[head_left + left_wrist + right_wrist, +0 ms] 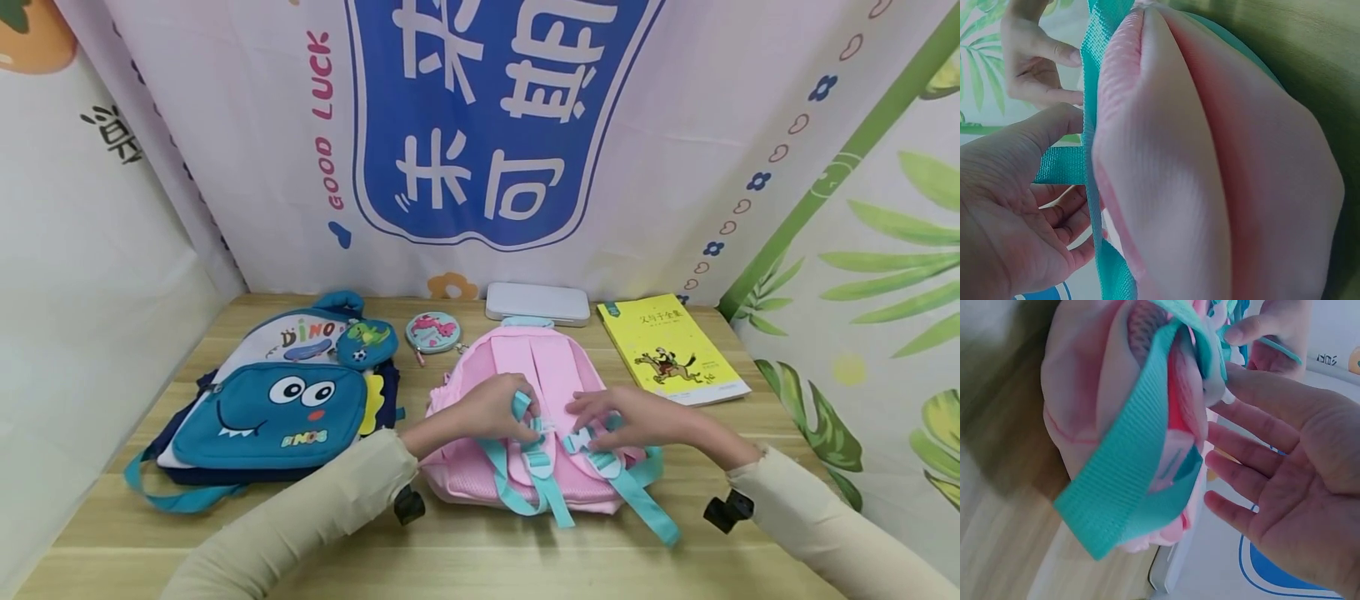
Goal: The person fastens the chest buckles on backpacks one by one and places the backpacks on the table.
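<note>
A pink backpack (480,367) lies on the table with its shoulder-strap side up and its teal webbing straps (551,500) trailing toward the front edge. Over its middle, my left hand (501,407) pinches a teal strap (1063,165), whose end sticks up beside the fingers. A pale buckle (577,441) is pinched between the thumb and fingers of my right hand (633,417). In the right wrist view, that hand's other fingers extend loosely beside the bag. The two hands face each other, a short gap apart. Fingers partly hide what the left hand holds.
Left of the pink bag lies a blue dinosaur backpack (270,417) with a round dinosaur pouch (366,343). Behind stand a round mermaid-print coin purse (433,332) and a white case (537,303). A yellow book (671,350) lies at the back right. Printed cloth (285,233) hangs behind the table.
</note>
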Action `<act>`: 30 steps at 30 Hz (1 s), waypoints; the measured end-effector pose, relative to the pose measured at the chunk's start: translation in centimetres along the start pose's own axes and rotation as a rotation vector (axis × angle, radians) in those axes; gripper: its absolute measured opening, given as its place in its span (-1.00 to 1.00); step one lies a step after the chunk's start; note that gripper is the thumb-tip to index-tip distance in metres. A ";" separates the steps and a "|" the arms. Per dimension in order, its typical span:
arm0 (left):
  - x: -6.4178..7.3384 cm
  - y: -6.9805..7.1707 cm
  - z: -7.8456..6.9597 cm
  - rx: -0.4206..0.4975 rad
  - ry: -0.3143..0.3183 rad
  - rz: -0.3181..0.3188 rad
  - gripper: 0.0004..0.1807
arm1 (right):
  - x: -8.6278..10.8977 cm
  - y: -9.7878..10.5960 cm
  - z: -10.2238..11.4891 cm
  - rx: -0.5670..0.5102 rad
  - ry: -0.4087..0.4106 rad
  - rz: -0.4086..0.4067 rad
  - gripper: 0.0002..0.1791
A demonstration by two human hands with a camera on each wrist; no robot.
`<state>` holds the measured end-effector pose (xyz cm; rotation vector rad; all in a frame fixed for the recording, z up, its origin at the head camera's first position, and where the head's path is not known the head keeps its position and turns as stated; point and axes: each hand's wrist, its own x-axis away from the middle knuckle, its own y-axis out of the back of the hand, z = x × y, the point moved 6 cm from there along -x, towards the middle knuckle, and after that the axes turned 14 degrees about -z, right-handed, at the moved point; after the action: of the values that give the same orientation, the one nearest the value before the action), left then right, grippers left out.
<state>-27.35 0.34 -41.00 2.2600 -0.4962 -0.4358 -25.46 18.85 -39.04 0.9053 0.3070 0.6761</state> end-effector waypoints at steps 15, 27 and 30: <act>0.8 0.9 0.4 0.060 -0.009 -0.003 -0.77 | -0.6 -2.4 1.6 0.028 0.129 -0.168 -0.75; 0.8 0.9 0.5 0.027 -0.085 -0.011 -0.79 | -0.5 -4.1 2.4 0.216 0.378 -0.353 -0.80; 0.8 0.9 0.4 0.001 -0.119 -0.013 -0.78 | -0.4 -4.1 2.2 0.223 0.383 -0.353 -0.76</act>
<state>-27.03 -0.85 -40.67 2.2482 -0.5431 -0.5797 -22.95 15.44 -41.02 0.8994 0.8773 0.4888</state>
